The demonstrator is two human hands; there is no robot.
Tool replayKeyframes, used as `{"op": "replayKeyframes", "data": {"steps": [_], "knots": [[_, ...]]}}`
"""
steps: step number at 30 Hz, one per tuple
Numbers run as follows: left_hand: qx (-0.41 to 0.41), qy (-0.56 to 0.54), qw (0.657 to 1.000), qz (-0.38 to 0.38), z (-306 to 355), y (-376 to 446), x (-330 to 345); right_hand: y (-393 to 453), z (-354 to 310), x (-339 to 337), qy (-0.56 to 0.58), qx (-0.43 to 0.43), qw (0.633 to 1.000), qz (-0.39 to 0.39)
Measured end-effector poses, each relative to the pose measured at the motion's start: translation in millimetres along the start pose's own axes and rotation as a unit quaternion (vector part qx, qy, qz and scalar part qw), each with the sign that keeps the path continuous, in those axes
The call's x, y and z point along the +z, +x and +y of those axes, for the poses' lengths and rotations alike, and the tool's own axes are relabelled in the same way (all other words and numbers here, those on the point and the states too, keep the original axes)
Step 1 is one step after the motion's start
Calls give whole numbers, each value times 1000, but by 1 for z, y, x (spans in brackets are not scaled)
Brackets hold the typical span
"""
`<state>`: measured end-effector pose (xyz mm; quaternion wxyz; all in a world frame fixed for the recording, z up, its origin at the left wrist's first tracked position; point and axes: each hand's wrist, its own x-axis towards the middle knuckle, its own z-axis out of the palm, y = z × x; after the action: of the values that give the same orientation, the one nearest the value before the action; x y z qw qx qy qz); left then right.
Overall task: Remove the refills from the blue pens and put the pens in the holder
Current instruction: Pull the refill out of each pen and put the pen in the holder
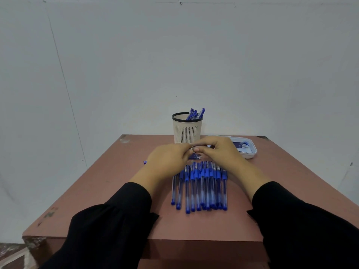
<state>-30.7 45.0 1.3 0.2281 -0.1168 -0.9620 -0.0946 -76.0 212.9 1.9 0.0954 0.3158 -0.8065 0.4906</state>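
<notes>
Left hand point(167, 162): fingers curled, pinching one end of a pen point(194, 149)
Right hand point(219, 150): pinches the other end
Pens point(200, 187): row on table point(108, 181) — more in holder point(187, 131)
Tray point(250, 152): refills inside

Whatever the left hand point(168, 162) and right hand point(219, 150) pinch between them is hidden (fingers cover it). Tray point(250, 154) contents at two o'clock blur together.

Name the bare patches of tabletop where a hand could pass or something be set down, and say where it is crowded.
Bare: the table left of the pen row, and right of it, nearer than the white tray. Crowded: the middle, where left hand and right hand meet before the holder.
</notes>
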Motion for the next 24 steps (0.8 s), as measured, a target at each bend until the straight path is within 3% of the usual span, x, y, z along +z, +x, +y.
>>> {"op": "replayKeyframes", "data": {"steps": [11,15,18,24], "knots": [[-7,63,998,14,-1,2,-5,5,4,-13,-35,24,999,23],[-55,-12,998,19,-9,1,-6,7,12,-25,-152,51,986,54],[-90,-41,994,47,-15,-1,-8,4,19,-35,-297,98,949,50],[-92,-37,994,53,-16,1,1,3,26,-30,-376,111,920,1]]}}
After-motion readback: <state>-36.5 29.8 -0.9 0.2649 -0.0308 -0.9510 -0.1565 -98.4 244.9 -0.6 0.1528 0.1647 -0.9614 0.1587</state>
